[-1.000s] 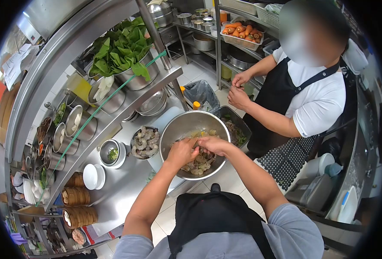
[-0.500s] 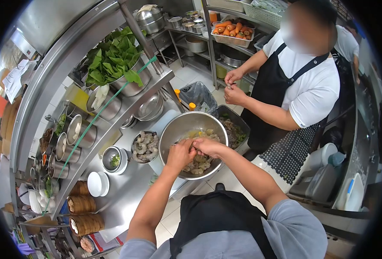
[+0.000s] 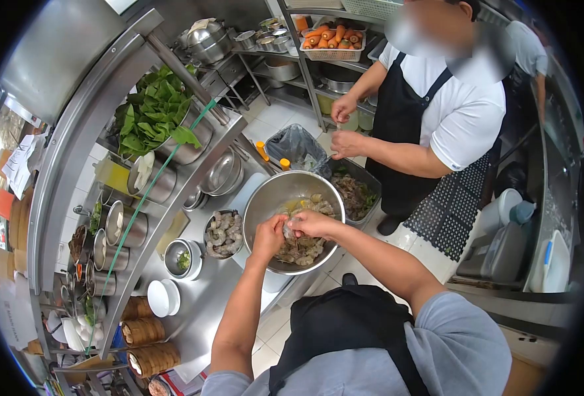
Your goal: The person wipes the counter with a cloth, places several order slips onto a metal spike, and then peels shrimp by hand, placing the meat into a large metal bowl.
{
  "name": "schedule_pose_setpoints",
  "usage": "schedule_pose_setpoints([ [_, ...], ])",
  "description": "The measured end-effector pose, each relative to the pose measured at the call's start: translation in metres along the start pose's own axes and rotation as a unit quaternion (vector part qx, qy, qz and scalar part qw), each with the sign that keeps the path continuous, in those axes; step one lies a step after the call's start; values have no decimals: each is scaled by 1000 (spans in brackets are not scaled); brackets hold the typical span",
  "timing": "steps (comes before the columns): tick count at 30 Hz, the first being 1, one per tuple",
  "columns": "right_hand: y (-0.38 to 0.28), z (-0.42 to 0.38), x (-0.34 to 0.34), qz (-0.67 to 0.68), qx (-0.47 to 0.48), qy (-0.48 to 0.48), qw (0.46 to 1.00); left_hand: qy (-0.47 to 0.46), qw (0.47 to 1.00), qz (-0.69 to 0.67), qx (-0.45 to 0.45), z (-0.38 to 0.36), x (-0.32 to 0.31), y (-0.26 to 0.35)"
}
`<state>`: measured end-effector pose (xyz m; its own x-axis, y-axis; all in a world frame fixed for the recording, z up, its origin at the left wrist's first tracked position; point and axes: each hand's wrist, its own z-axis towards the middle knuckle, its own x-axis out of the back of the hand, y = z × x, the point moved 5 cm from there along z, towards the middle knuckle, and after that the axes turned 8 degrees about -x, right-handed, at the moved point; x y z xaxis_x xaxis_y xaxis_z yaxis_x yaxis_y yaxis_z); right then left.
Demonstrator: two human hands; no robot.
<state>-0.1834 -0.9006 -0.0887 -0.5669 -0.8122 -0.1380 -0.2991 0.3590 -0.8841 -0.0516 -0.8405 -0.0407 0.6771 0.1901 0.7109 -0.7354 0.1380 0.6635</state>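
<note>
Over a large steel bowl (image 3: 255, 199), both of my hands meet with a greyish shrimp (image 3: 288, 230) between their fingers. My left hand (image 3: 269, 237) pinches one side of it. From the other side, the fingers of my right hand (image 3: 312, 224) are closed on it too. Unpeeled-looking shrimp (image 3: 303, 253) lie in the bowl below, partly in liquid. Just left of the bowl stands a smaller metal container of grey shrimp (image 3: 225, 235). A dark bin (image 3: 356, 198) with shell-like scraps and some green bits sits beyond the bowl's right side.
Opposite me a co-worker in a black apron (image 3: 400, 142) holds something small in both hands. A steel shelf edge (image 3: 193, 178) with pots and leafy greens (image 3: 153, 112) slants along the left. White bowls (image 3: 163, 298) and bamboo steamers (image 3: 153, 360) stand on the counter.
The view has shifted slightly. My hands have turned a little, and the shrimp between them now shows more clearly. The co-worker's hands have moved farther apart.
</note>
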Motion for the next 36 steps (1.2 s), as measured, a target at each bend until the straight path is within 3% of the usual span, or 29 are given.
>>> schedule_pose_setpoints([
  [1, 2, 0, 2, 13, -6, 22, 1000, 0, 1000, 0, 0, -1, -2, -2],
  [3, 2, 0, 6, 27, -11, 45, 999, -26, 968, -207, 137, -7, -16, -18],
  [5, 9, 1, 8, 143, -62, 27, 987, 1, 953, -268, 143, -9, -23, -19],
  [7, 15, 6, 9, 190, -50, 51, 979, 28, 932, -329, 148, -12, -32, -18],
  [9, 18, 7, 10, 235, -39, 73, 968, 49, 886, -408, 213, -17, -33, 3],
  [11, 17, 7, 9, 156, -10, 124, 980, 50, 917, -344, 194, -14, -28, 14],
  [13, 18, 7, 4, 140, 1, 108, 984, 4, 958, -216, 186, -12, -28, 8],
  [14, 17, 7, 3, 127, 14, 97, 987, 9, 958, -217, 188, -12, -29, 1],
  [16, 11, 2, 4, 150, 12, 84, 985, 14, 887, -404, 223, -11, -34, -17],
  [17, 9, 0, 4, 179, 10, 75, 981, 16, 887, -404, 222, -10, -31, -20],
  [19, 4, -2, 3, 192, 19, 65, 979, 17, 791, -560, 247, -13, -34, -23],
  [20, 2, -2, 2, 205, 28, 57, 977, 19, 791, -560, 246, -13, -32, -17],
  [22, -2, -1, 1, 224, 28, 41, 973, 102, 706, -642, 282, -15, -30, -8],
  [25, -2, 6, 1, 257, 16, 28, 966, 143, 673, -675, 266, -18, -43, -24],
  [27, -4, 7, 0, 270, 0, 27, 963, 146, 681, -667, 263, -18, -48, -30],
  [30, 2, 15, 3, 224, 24, 56, 973, 154, 670, -671, 279, -15, -44, -24],
  [32, -8, 19, 8, 32, 190, 193, 962, 160, 648, -682, 298, -17, -44, -20],
  [34, -11, 4, 9, -26, 181, 215, 959, 158, 685, -660, 265, -14, -45, -23],
  [36, -18, 0, 6, -90, 176, 228, 953, 179, 682, -662, 255, -15, -49, -31],
])
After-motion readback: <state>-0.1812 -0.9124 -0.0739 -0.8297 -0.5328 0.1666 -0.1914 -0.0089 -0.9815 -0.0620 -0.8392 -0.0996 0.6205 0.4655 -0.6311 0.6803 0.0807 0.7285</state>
